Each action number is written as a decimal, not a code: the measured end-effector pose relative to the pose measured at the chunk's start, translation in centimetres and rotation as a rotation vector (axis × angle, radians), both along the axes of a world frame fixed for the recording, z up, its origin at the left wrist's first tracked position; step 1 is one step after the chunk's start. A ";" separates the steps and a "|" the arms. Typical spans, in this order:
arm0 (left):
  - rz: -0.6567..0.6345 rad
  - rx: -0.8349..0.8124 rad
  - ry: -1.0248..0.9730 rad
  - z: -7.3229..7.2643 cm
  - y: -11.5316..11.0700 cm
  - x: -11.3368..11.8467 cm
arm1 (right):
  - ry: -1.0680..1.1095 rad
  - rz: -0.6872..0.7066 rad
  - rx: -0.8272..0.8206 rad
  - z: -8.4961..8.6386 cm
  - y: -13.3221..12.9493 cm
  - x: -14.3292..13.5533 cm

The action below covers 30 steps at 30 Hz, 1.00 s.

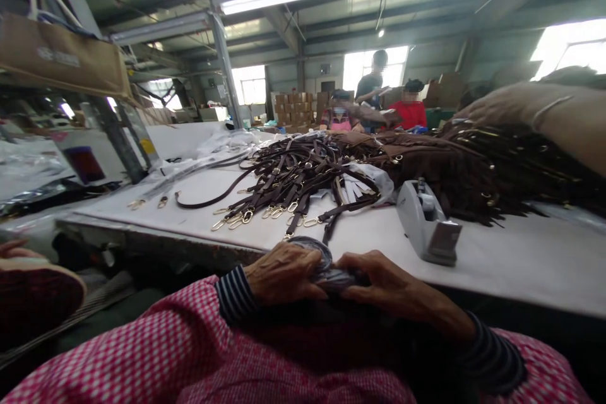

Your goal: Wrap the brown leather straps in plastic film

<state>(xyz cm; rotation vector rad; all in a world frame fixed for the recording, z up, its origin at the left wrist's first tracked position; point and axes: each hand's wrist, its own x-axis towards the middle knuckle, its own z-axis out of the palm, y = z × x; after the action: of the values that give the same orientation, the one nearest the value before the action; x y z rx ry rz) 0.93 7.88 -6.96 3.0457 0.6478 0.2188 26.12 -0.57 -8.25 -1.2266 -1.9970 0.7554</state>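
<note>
At the table's front edge, my left hand and my right hand are closed on one coiled strap wrapped in clear plastic, held between them. My thumbs and fingers pinch it from both sides. Just beyond lies a heap of dark brown straps with gold-coloured clasps, some hanging toward the table edge. A grey tape dispenser stands right of the heap. The underside of the coil is hidden by my hands.
Brown bags or fabric are piled at the right, under another person's arm. Plastic wrapping lies at the back left of the white table. Another person's hand shows at far left. A tan bag hangs upper left.
</note>
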 end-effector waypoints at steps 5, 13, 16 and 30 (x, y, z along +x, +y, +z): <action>0.113 -0.065 -0.057 0.6 1.6 0.8 | -0.205 0.050 0.193 0.6 3.0 1.8; 0.028 0.003 -0.071 0.7 6.0 4.8 | -0.653 -0.098 0.637 0.1 7.9 4.8; -0.032 0.013 -0.026 0.2 6.9 5.8 | -0.730 -0.075 0.677 -0.7 8.1 4.6; -0.314 0.044 -0.037 0.2 7.7 9.3 | -0.300 0.003 0.283 -1.8 5.0 6.7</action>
<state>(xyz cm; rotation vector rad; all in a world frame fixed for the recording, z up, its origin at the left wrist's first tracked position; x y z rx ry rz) 10.23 15.57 -6.73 3.1183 0.1587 0.2819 32.78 4.48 -10.09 -1.2212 -2.2530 0.2850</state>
